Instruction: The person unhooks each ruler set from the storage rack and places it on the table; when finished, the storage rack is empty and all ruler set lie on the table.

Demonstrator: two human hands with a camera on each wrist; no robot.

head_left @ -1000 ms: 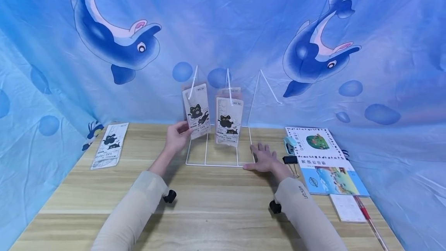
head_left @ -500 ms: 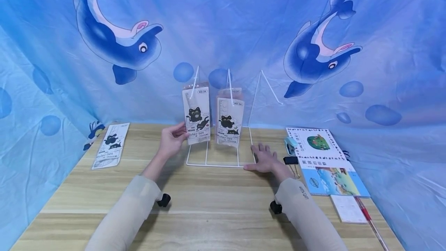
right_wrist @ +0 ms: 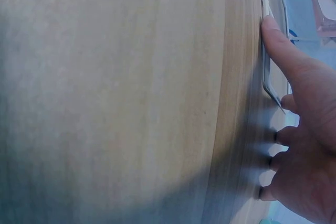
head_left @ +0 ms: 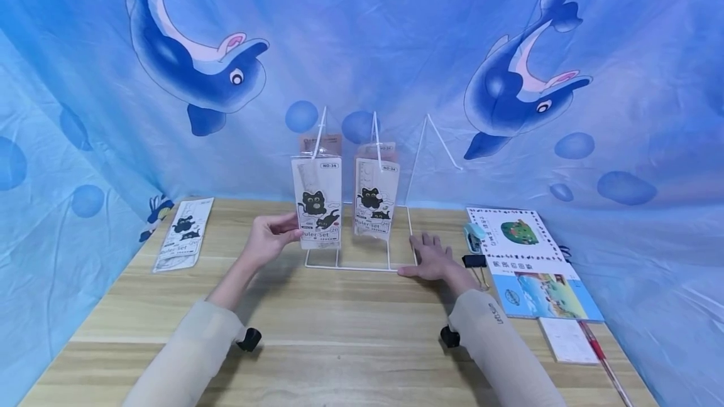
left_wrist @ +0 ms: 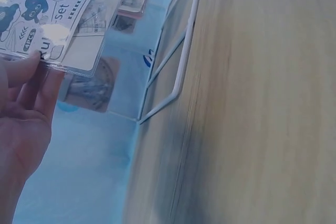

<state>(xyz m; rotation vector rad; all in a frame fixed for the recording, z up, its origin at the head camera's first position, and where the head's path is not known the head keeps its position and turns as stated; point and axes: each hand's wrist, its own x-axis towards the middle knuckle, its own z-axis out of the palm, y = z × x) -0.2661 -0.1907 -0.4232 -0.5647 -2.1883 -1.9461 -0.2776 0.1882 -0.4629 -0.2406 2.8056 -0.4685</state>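
My left hand [head_left: 267, 240] pinches the lower left edge of a ruler set pack [head_left: 318, 203], printed with black cats, at the left hook of a white wire rack [head_left: 362, 268]. In the left wrist view the thumb lies over the front of that ruler set [left_wrist: 44, 22] and the fingers are behind it. A pinkish-backed pack [head_left: 330, 143] shows behind it on the same hook. More ruler sets [head_left: 376, 200] hang from the middle hook. My right hand [head_left: 432, 259] rests with spread fingers on the rack's front right corner, its thumb on the base wire [right_wrist: 266, 72].
Another ruler set [head_left: 183, 234] lies on the table at the left. Along the right are a light blue stapler [head_left: 474, 237], a black binder clip [head_left: 474, 261], booklets [head_left: 545, 294], a white notepad [head_left: 567, 341] and a red pen [head_left: 594, 344]. A blue dolphin curtain [head_left: 362, 49] stands behind.
My left hand has drawn the front ruler set forward and down along the left hook, away from the pack behind it. The right hand has stayed on the rack.
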